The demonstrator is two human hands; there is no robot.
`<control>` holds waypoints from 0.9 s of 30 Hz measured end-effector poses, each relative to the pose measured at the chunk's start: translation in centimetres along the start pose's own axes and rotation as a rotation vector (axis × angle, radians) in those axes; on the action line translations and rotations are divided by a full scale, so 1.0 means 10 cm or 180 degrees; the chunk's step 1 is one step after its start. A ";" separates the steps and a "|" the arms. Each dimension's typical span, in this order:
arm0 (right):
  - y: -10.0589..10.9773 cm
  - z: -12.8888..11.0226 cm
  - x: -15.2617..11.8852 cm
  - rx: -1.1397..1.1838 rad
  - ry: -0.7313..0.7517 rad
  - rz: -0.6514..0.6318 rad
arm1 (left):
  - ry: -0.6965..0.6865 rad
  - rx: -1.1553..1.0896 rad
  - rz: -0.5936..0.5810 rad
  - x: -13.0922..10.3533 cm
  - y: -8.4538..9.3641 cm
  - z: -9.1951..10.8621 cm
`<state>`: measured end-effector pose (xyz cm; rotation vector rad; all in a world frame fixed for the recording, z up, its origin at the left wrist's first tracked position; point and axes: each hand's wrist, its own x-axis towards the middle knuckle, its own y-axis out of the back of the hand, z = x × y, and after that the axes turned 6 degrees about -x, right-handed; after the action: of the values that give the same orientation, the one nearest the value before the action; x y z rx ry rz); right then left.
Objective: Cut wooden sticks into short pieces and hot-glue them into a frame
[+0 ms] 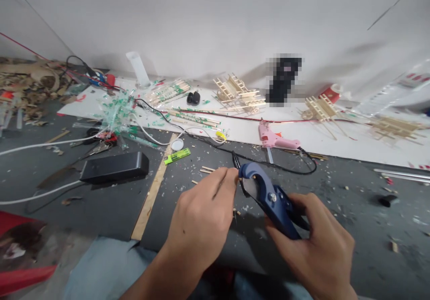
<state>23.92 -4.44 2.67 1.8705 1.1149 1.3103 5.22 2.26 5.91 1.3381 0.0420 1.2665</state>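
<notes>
My right hand (pixel 312 237) is wrapped round the handles of a blue cutter (pixel 273 201), which points up and to the left. At the cutter's curved jaw, my left hand (pixel 204 215) is closed in a pinch, its fingertips beside the blade. What the left fingers hold is too small and hidden to make out. Short wooden stick pieces (pixel 207 170) lie on the grey table just behind my left hand. A pink glue gun (pixel 277 137) rests beyond the cutter, its black cable curving to the right.
Small wooden stick models (pixel 320 109) stand on a white board (pixel 242 132) by the wall. Bundled sticks (pixel 171 91) and green-printed wrappers (pixel 117 114) lie further left. Nearer are a black box (pixel 114 167), a yellow-green lighter (pixel 177 156) and a white cable (pixel 43 145).
</notes>
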 end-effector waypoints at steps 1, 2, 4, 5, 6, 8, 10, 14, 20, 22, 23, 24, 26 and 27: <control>-0.01 0.01 0.00 -0.0022 0.0006 -0.0029 | 0.0056 -0.0033 -0.0043 0.00 -0.01 -0.01; -0.02 0.01 0.01 -0.0041 0.0030 -0.0032 | 0.0135 -0.0095 -0.0100 0.00 -0.01 -0.02; -0.04 0.03 0.01 -0.0094 0.0059 -0.0039 | 0.0323 -0.0297 -0.0251 0.02 -0.03 -0.04; -0.04 0.03 0.02 -0.0121 0.0054 -0.0068 | 0.0429 -0.0408 -0.0347 0.02 -0.03 -0.04; -0.03 0.04 0.03 -0.0140 0.0046 -0.0121 | 0.0515 -0.0509 -0.0438 0.03 -0.04 -0.05; -0.01 0.06 0.04 -0.0161 0.0018 -0.0287 | 0.0637 -0.0646 -0.0568 0.04 -0.06 -0.05; 0.01 0.09 0.05 -0.0144 0.0027 -0.0403 | 0.0731 -0.0727 -0.0639 0.05 -0.07 -0.06; 0.02 0.18 0.05 -0.0191 0.0127 -0.0429 | 0.0905 -0.0798 -0.0810 0.06 -0.09 -0.06; -0.02 0.20 0.06 -0.0317 0.0253 -0.0617 | 0.1075 -0.0633 -0.1203 0.07 -0.13 -0.06; -0.04 0.20 0.08 -0.0348 0.0301 -0.0695 | 0.1131 -0.0508 -0.1361 0.08 -0.14 -0.07; -0.05 0.20 0.09 -0.0369 0.0326 -0.0739 | 0.1166 -0.0436 -0.1457 0.09 -0.15 -0.07; -0.07 0.21 0.12 -0.0391 0.0347 -0.0798 | 0.1204 -0.0359 -0.1555 0.11 -0.15 -0.07; -0.10 0.21 0.18 -0.0463 0.0348 -0.0971 | 0.1252 -0.0173 -0.1742 0.13 -0.17 -0.09; -0.12 0.22 0.21 -0.0559 0.0314 -0.1094 | 0.1256 -0.0081 -0.1812 0.14 -0.18 -0.10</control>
<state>25.94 -2.01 1.88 1.4265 1.2622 1.2649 6.33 4.38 5.13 0.9387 0.6364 1.0109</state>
